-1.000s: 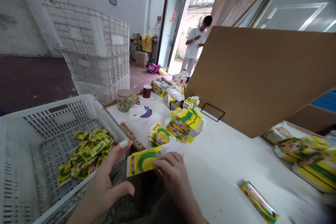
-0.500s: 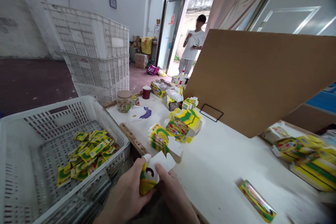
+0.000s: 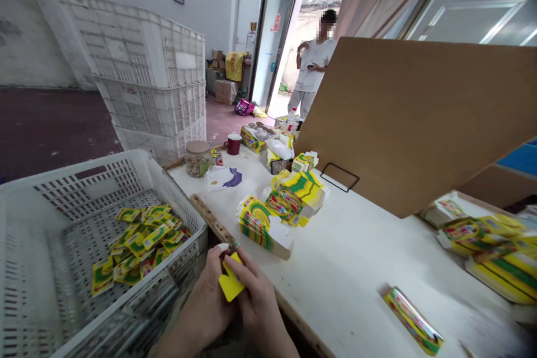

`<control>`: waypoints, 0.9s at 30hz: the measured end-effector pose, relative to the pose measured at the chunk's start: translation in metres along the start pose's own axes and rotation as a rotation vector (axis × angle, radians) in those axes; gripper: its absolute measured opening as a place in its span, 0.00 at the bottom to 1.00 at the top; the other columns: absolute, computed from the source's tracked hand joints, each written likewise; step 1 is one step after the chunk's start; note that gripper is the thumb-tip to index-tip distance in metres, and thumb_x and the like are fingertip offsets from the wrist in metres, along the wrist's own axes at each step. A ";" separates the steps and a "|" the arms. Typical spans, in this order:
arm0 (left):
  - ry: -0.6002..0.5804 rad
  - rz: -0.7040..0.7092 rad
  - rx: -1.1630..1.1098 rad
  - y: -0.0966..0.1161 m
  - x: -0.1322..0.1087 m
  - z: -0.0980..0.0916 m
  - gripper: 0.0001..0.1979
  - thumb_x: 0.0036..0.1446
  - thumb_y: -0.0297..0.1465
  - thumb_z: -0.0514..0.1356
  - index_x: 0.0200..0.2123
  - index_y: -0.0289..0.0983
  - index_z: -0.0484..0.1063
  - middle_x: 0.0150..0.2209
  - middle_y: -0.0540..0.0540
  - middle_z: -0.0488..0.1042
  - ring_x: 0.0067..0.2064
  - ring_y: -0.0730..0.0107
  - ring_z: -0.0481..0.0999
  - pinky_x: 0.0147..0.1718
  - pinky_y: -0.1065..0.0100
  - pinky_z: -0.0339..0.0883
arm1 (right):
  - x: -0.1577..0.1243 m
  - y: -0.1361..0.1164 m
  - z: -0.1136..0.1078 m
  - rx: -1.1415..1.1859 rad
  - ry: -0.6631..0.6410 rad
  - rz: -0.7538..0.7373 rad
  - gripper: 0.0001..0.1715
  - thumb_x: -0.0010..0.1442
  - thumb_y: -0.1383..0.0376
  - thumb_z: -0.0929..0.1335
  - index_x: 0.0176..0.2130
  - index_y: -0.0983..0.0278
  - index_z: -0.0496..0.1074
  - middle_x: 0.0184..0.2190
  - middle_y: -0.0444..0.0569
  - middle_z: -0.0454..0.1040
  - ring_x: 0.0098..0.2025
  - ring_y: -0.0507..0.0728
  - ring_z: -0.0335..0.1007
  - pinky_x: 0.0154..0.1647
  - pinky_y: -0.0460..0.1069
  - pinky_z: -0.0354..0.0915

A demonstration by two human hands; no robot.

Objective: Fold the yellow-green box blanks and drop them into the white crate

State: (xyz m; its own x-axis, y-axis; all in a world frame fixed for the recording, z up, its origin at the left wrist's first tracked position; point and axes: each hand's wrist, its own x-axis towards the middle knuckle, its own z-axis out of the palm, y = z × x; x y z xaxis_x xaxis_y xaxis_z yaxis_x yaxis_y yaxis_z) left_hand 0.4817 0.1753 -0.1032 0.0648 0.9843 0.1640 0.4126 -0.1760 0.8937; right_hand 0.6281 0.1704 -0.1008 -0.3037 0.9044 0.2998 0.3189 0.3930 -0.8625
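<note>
A small yellow cardboard box [image 3: 231, 281], with a flap showing, is gripped between both hands at the table's near edge. My left hand [image 3: 210, 291] wraps round it from the left, with a white covering on one fingertip. My right hand [image 3: 254, 285] closes on it from the right, fingers over the flap. Just beyond them stands a row of flattened yellow and green cartons [image 3: 262, 226], and behind it a second carton stack [image 3: 296, 196]. To the left, a white plastic crate [image 3: 138, 170] holds several small yellow-green boxes [image 3: 142, 243].
A single slim packet [image 3: 413, 319] lies on the white table [image 3: 344, 268]. A large cardboard sheet [image 3: 411, 123] rises at the back right. Beyond are a jar [image 3: 198, 159], a red mug [image 3: 233, 144], stacked crates [image 3: 146, 61] and a person [image 3: 314, 64] in the doorway.
The box has turned in my hands: its white inner side faced up, and now a yellow flap shows. My right hand has shifted over it. The view has tilted slightly.
</note>
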 end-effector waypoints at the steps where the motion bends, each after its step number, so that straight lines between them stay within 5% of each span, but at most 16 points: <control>1: -0.002 -0.036 0.045 -0.001 0.000 -0.002 0.30 0.47 0.30 0.61 0.55 0.37 0.59 0.52 0.37 0.71 0.51 0.52 0.73 0.52 0.52 0.66 | 0.000 0.004 -0.001 -0.014 0.051 0.012 0.28 0.63 0.72 0.60 0.60 0.55 0.67 0.66 0.52 0.57 0.66 0.60 0.56 0.65 0.57 0.57; 5: -0.117 -0.105 0.216 0.003 0.003 -0.017 0.31 0.47 0.31 0.62 0.55 0.35 0.56 0.52 0.36 0.71 0.54 0.51 0.71 0.54 0.51 0.63 | 0.004 0.008 -0.012 -0.070 -0.026 0.028 0.30 0.63 0.69 0.64 0.63 0.56 0.63 0.68 0.53 0.53 0.68 0.62 0.51 0.65 0.58 0.56; 11: -0.240 -0.117 0.183 0.016 0.006 -0.032 0.33 0.43 0.31 0.65 0.53 0.40 0.56 0.47 0.45 0.74 0.46 0.60 0.76 0.46 0.61 0.68 | 0.010 -0.014 -0.043 -0.071 -0.271 0.043 0.17 0.59 0.66 0.69 0.49 0.55 0.76 0.62 0.51 0.64 0.60 0.62 0.64 0.60 0.56 0.62; 14: -0.238 -0.065 0.215 0.020 0.006 -0.028 0.31 0.44 0.33 0.65 0.52 0.41 0.57 0.47 0.44 0.74 0.49 0.58 0.75 0.48 0.59 0.68 | 0.011 -0.018 -0.041 0.002 -0.182 0.098 0.16 0.55 0.67 0.72 0.45 0.57 0.78 0.59 0.52 0.67 0.62 0.63 0.61 0.62 0.58 0.58; 17: -0.196 -0.058 0.241 0.016 0.008 -0.026 0.30 0.46 0.36 0.64 0.52 0.40 0.58 0.48 0.41 0.74 0.50 0.55 0.74 0.49 0.55 0.68 | 0.012 -0.012 -0.030 0.098 -0.043 0.125 0.31 0.53 0.69 0.71 0.56 0.57 0.69 0.62 0.52 0.63 0.64 0.62 0.57 0.64 0.59 0.56; 20: 0.046 -0.053 0.265 0.003 0.015 -0.038 0.31 0.48 0.41 0.63 0.53 0.38 0.58 0.49 0.39 0.72 0.50 0.51 0.74 0.51 0.50 0.67 | 0.022 0.001 -0.027 0.078 0.069 0.136 0.41 0.54 0.64 0.72 0.64 0.61 0.57 0.60 0.56 0.65 0.56 0.62 0.66 0.58 0.58 0.63; 24: 0.640 -0.037 0.429 -0.016 0.027 -0.066 0.45 0.42 0.50 0.65 0.57 0.29 0.56 0.55 0.27 0.64 0.59 0.35 0.64 0.57 0.39 0.58 | 0.052 0.022 -0.042 -0.359 0.363 0.270 0.21 0.60 0.61 0.67 0.51 0.67 0.70 0.47 0.60 0.71 0.49 0.65 0.68 0.52 0.59 0.65; 27: 0.620 -0.008 0.342 -0.025 0.029 -0.068 0.45 0.45 0.49 0.64 0.59 0.29 0.53 0.57 0.27 0.62 0.60 0.37 0.63 0.57 0.40 0.59 | 0.071 0.036 -0.050 -0.568 0.431 0.372 0.15 0.56 0.63 0.70 0.42 0.69 0.73 0.42 0.64 0.70 0.48 0.71 0.66 0.51 0.64 0.62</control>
State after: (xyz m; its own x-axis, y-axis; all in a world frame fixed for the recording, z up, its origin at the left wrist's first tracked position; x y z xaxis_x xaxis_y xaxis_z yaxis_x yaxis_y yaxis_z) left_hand 0.4111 0.2074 -0.0925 -0.4267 0.7810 0.4561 0.6795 -0.0560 0.7316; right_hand 0.6629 0.2569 -0.0898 0.2485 0.9317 0.2648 0.7743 -0.0269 -0.6322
